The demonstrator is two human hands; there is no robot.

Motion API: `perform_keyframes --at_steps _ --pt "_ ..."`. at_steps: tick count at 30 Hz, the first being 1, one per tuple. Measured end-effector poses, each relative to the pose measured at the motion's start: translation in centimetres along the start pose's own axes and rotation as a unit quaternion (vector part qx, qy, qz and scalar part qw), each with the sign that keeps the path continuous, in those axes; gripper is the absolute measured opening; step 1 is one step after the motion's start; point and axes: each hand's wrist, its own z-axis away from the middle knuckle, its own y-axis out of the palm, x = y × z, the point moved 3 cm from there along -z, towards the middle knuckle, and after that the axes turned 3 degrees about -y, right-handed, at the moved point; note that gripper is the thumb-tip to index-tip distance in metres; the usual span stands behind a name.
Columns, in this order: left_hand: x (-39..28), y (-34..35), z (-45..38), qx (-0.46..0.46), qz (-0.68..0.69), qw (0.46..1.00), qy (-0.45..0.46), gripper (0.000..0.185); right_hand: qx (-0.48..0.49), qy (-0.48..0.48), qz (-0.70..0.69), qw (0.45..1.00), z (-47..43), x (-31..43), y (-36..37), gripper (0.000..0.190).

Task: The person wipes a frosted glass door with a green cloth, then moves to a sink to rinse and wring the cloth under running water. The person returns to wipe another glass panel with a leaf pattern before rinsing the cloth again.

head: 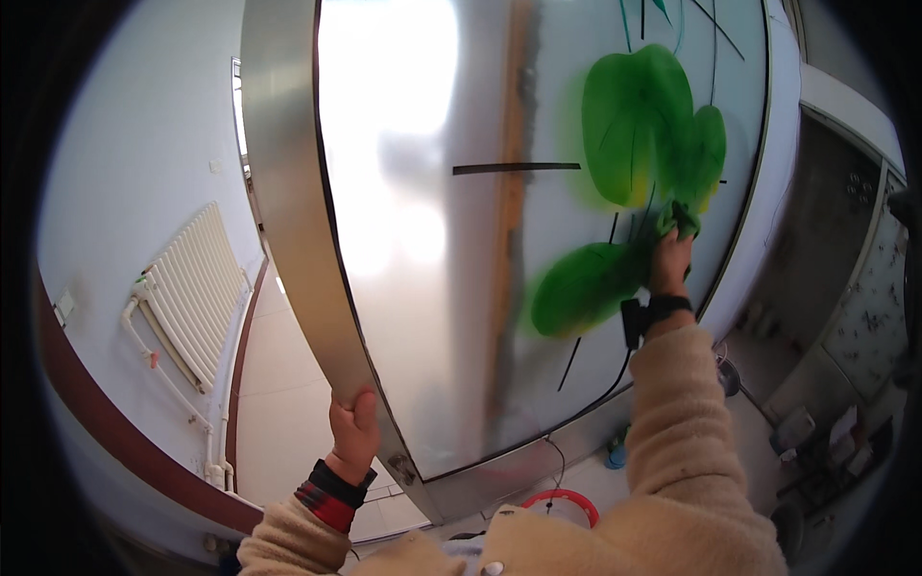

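A frosted glass door panel (418, 302) with green leaf shapes and dark lines fills the middle of the view. My right hand (671, 263) presses a crumpled green cloth (678, 219) against the glass, between the large upper leaf (637, 129) and the lower leaf (583, 291). A black band with a small dark device and a cable is on that wrist. At the lower left, my left hand (354, 435) grips the edge of the door's metal frame (292, 194), thumb on its face and fingers hidden behind it.
A white radiator (194, 295) with pipes hangs on the left wall, beyond the door opening. A red-rimmed basin (576, 498) sits on the floor below the glass, near a blue container (616, 458). To the right are a second patterned glass door (871, 309) and assorted items.
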Motion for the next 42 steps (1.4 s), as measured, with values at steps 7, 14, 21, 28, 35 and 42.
perform_keyframes --at_steps 7,14,21,28,35,42 --pt "-0.1 -0.2 -0.2 0.011 -0.034 0.999 -0.030 0.035 0.033 0.047 -0.028 0.998 12.8 2.5 -1.2 0.027" --pt "-1.1 -0.1 -0.9 0.049 -0.021 0.999 -0.006 0.029 0.254 0.470 -0.307 0.787 28.5 11.5 -5.2 0.024" --pt "-0.4 -2.8 1.1 0.028 0.088 0.987 -0.129 0.044 0.146 0.601 -0.532 0.578 28.7 15.2 -15.0 0.034" --pt "-0.8 -3.5 9.7 0.097 0.161 0.976 -0.109 0.027 0.092 0.487 -0.551 0.672 29.7 17.8 -23.5 0.043" --pt "-2.6 -0.6 14.1 0.398 0.202 0.868 -0.218 0.026 0.065 0.453 -0.582 0.673 30.1 18.5 -27.9 0.044" --pt "-4.3 2.8 16.1 0.473 0.186 0.821 -0.260 0.029 0.064 0.399 -0.614 0.679 31.3 17.8 -34.4 0.038"
